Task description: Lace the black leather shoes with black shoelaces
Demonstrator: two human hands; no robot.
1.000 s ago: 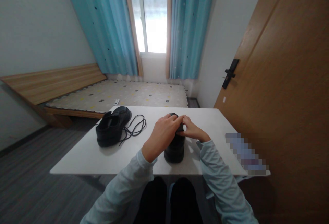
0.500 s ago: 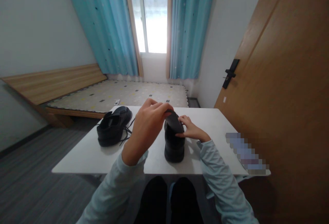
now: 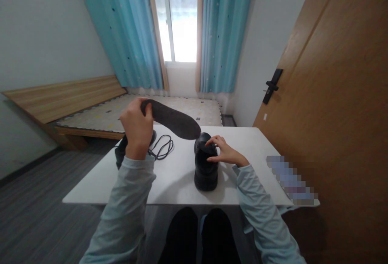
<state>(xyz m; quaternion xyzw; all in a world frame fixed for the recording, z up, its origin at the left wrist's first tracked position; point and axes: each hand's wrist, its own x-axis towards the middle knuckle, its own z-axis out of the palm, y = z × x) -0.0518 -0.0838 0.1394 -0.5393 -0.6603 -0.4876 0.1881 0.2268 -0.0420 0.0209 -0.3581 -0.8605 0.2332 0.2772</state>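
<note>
While the person's dark-clothed legs [image 3: 182, 235] stay nearest, below both grips, a black shoe [image 3: 205, 179] rests upright on the desk [image 3: 248, 146], just to the left of the right grip [image 3: 223, 151], with its heel toward the person. This grip is curved, thumb and fingers well apart at the right side of the shoe's opening. It seems to steady the shoe without closing on anything, but whether it truly presses cannot be told.

The left grip [image 3: 138, 124] is higher and farther to the left, and it pinches firmly one end of a dark, flat insole [image 3: 172, 119]. From this grip the insole reaches to the right and slopes downward, so that its free end is near the shoe's toe.

Half a second ago, the insole was tilted up, partly inside the opening; now it is lifted out and carried leftward, while the right grip has hardly moved. This means that shoe and insole are now two separate pieces.

Under and behind the left grip, a second shoe [image 3: 120, 153] is mostly hidden, with a lace [image 3: 158, 158] looped to its right. Beyond both grips are the bed [image 3: 100, 116] and the window [image 3: 183, 39].
</note>
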